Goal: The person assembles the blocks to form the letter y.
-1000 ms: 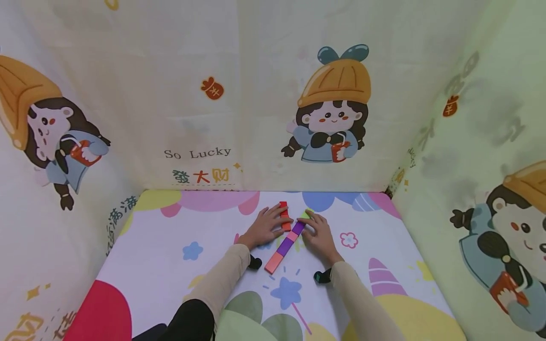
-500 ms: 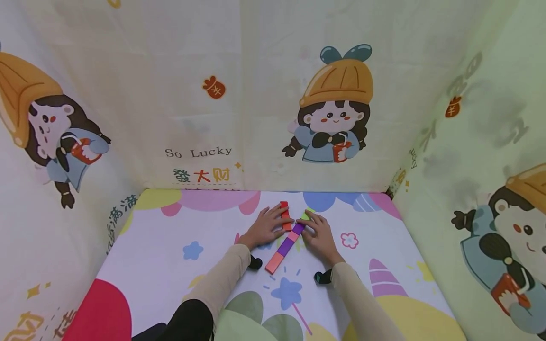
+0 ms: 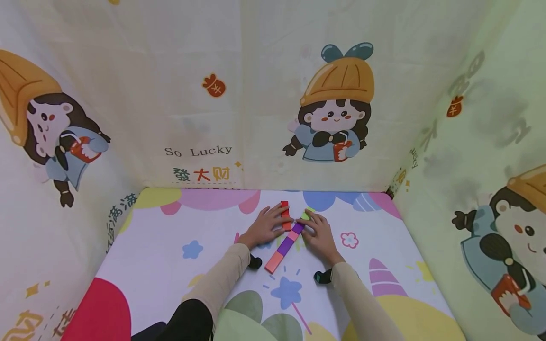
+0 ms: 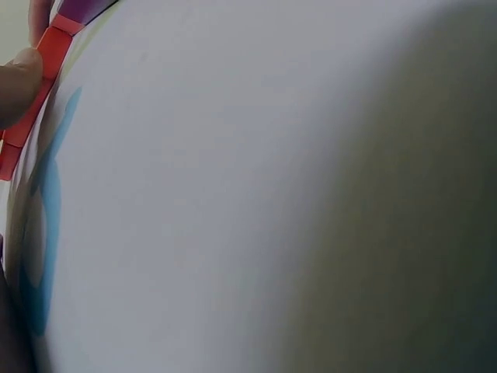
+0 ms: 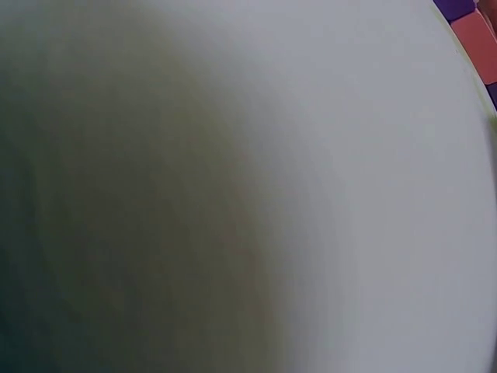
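A diagonal row of small blocks lies flat on the table: a salmon-pink block (image 3: pixel 274 262) at the near end, then a purple block (image 3: pixel 285 246), another pink and purple one, and a green block (image 3: pixel 305 216) at the far end. Left of its far part stands a short row of red blocks (image 3: pixel 284 207). My left hand (image 3: pixel 264 229) holds the red row, its thumb (image 4: pixel 22 81) against one block in the left wrist view. With thumb and fingers, my right hand (image 3: pixel 321 237) pinches the green end, partly covering it. The right wrist view catches only a pink block (image 5: pixel 476 45) at its corner.
The table is covered with a white patterned cloth (image 3: pixel 162 274). Cartoon-printed fabric walls (image 3: pixel 264 109) rise behind it and at both sides. A black rounded piece sits at each wrist beside the beige sleeves (image 3: pixel 219 274).
Both hands and the blocks keep their places; only the head view shifts very slightly.
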Demonstrator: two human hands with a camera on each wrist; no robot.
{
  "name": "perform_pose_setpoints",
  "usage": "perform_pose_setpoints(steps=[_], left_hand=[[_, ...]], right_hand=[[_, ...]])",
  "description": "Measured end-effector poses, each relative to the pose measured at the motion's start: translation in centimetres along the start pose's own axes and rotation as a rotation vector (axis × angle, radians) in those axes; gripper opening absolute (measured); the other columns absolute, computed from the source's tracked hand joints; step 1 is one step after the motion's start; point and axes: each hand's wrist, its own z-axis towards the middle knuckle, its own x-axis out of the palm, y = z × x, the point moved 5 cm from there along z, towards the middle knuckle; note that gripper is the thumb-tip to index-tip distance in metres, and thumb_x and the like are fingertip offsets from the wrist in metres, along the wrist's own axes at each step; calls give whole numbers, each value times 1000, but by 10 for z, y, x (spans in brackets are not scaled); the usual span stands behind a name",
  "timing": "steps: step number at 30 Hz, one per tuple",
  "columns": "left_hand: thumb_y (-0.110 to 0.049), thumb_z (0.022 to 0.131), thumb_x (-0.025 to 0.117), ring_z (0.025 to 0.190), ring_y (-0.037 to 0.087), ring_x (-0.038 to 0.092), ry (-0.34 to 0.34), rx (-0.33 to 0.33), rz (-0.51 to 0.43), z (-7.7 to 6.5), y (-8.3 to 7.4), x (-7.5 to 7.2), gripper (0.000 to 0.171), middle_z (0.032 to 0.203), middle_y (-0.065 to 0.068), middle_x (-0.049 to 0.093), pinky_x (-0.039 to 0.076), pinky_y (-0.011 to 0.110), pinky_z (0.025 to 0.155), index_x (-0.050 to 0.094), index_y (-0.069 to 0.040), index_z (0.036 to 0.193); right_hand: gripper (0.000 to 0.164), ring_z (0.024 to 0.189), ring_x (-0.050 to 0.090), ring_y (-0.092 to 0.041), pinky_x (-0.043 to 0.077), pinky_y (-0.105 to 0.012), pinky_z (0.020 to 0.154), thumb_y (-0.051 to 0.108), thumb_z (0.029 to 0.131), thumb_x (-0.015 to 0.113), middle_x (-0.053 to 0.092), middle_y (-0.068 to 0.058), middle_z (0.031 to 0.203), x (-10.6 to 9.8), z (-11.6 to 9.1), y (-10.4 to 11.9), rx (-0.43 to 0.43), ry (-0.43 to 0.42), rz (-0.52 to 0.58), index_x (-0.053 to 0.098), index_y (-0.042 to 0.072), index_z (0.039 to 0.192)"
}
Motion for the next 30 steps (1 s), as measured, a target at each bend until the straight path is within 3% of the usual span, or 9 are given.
perform_pose_setpoints(steps=[6,13,20,30], left_hand=[[-54,106,43,165,29,10,-3,1,-3,2,0,-1,53,175,-1,25,15,63,129,44,-41,157],[-53,105,45,165,30,13,-36,11,-25,1,1,0,52,174,0,29,18,64,128,47,-41,156],[-51,104,47,163,33,18,-69,26,-33,0,1,0,52,172,2,32,20,66,126,49,-40,155],[-54,104,46,164,30,16,-55,10,-13,0,2,1,52,173,-1,31,20,63,128,47,-42,155]], right_hand=[[45,149,35,-47,25,-75,117,19,94,68,42,-12,166,-1,3,-5,-9,-30,9,67,23,140],[57,153,32,-43,25,-66,124,5,95,59,37,-19,166,-3,2,-12,58,-106,73,51,9,152],[54,154,34,-44,29,-63,124,9,101,55,33,-22,168,1,1,-7,51,-71,-33,48,9,155],[51,157,32,-39,30,-59,125,20,107,55,29,-14,172,3,2,-10,113,-20,-32,47,18,158]])
